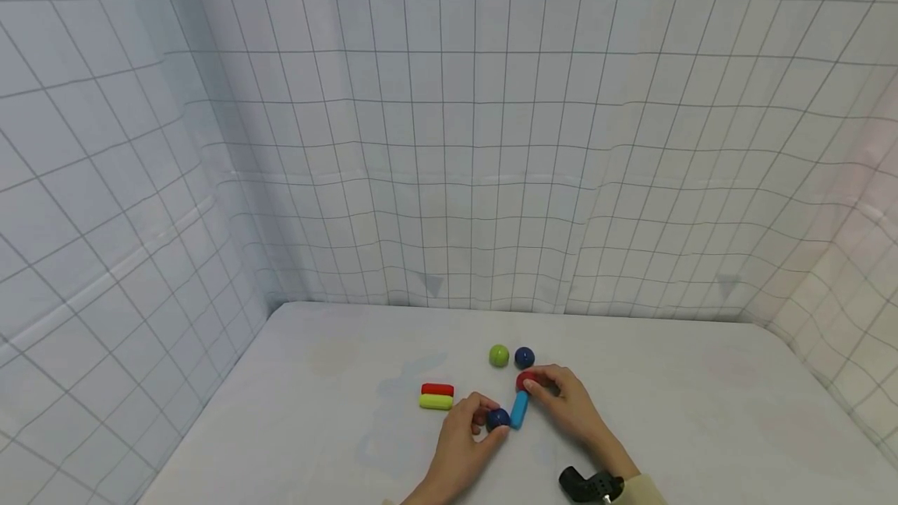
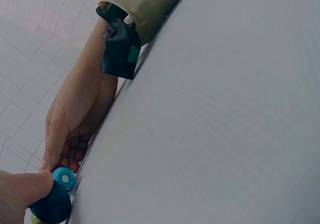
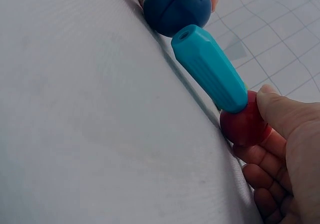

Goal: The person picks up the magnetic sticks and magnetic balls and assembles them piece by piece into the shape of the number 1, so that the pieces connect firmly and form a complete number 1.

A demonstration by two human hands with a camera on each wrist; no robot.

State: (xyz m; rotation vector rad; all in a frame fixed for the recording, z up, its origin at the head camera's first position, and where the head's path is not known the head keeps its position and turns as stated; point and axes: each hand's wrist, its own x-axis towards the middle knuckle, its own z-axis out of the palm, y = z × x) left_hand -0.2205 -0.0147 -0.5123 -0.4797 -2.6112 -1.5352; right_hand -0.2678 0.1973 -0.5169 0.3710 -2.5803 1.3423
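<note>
Between thumb and fingers my left hand (image 1: 464,444) pinches a dark blue ball (image 3: 175,12) on the white table. My right hand (image 1: 571,410) grips a red ball (image 3: 244,126) in the same way, a little farther back. A light blue ridged rod (image 3: 210,68) spans the space between the two balls. Its far end meets the red ball, and its near end, with a small hole in it, lies close beside the dark blue ball. In the left wrist view, the left thumb (image 2: 37,186) lies over the dark blue ball, and the red ball is mostly hidden.
Behind the hands sit a green ball (image 1: 499,355) and a second dark blue ball (image 1: 525,358). Left of them lie a red rod (image 1: 438,389) and a yellow-green rod (image 1: 436,402), side by side. A grid-patterned curtain (image 1: 456,139) encloses the white table (image 1: 316,396).
</note>
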